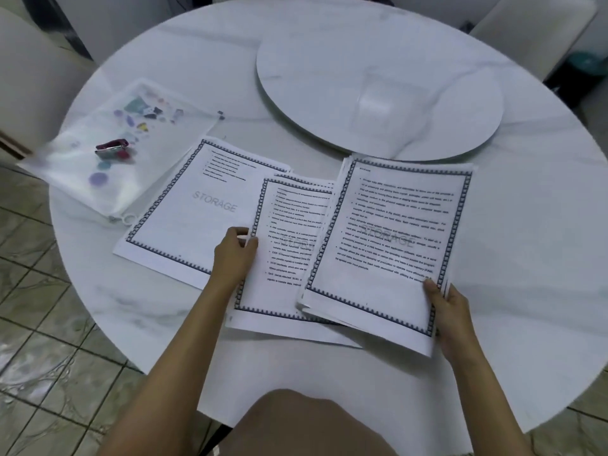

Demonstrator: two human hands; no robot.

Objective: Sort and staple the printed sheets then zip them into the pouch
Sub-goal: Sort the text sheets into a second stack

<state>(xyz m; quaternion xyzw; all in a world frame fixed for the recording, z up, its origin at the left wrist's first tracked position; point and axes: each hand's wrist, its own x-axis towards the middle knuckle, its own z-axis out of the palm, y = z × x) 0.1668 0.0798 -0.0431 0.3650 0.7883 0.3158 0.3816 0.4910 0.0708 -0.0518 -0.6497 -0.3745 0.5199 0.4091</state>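
Printed sheets with blue patterned borders lie spread on the round white table (526, 258). A STORAGE cover sheet (194, 209) lies at the left. My left hand (235, 255) pinches the left edge of a middle text sheet (286, 245) that overlaps it. My right hand (449, 311) grips the lower right corner of a stack of sheets (391, 245), which is lifted slightly over the middle sheet. A translucent zip pouch (108, 153) with coloured prints lies at the far left, with a small red stapler (112, 149) on top of it.
A round white turntable (378, 87) sits at the table's far middle. White chairs stand at the far left (29, 77) and far right (533, 31). Tiled floor (42, 340) shows past the table's left edge. My knee (306, 426) is at the bottom.
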